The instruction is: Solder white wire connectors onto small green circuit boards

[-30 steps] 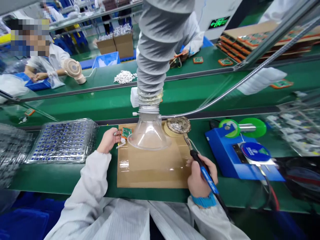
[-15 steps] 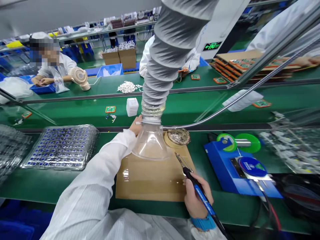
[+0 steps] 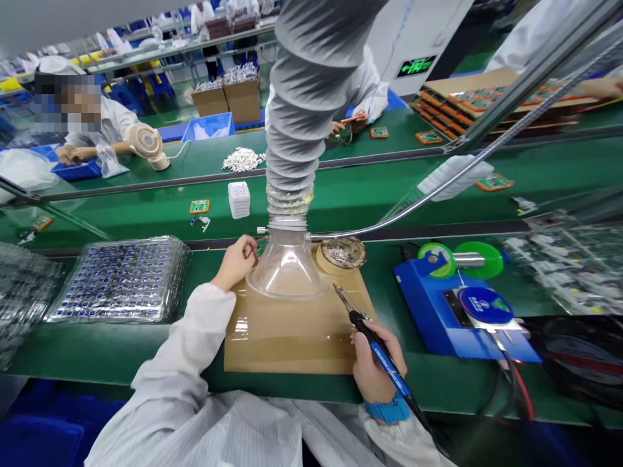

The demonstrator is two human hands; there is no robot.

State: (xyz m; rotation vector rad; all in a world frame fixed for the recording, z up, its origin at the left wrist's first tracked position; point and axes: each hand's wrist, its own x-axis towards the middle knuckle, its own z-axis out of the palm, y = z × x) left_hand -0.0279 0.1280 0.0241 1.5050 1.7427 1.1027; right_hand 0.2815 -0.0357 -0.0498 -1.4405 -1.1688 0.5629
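Note:
My right hand (image 3: 376, 363) is closed round a blue-and-black soldering iron (image 3: 384, 363), its tip pointing forward over the brown board (image 3: 287, 344). To the left of the clear extraction hood (image 3: 287, 272), my left hand (image 3: 237, 261) is closed with its fingertips pinched together. A thin reddish edge shows by those fingertips, partly behind the hood, too little to name. Just behind the iron's tip sits a round tan tub (image 3: 341, 253) with shiny bits in it.
A blue soldering stand (image 3: 428, 318) with a green solder reel (image 3: 479, 259) stands at right. Stacked clear trays (image 3: 121, 279) lie at left. A grey hose (image 3: 302, 110) hangs centrally. Across the green belt, a co-worker (image 3: 82, 130) sits near a small fan (image 3: 146, 144).
My left hand has drawn back toward me from the belt's edge, its fingers now showing beside the hood. My right hand still holds the soldering iron. The view has shifted slightly.

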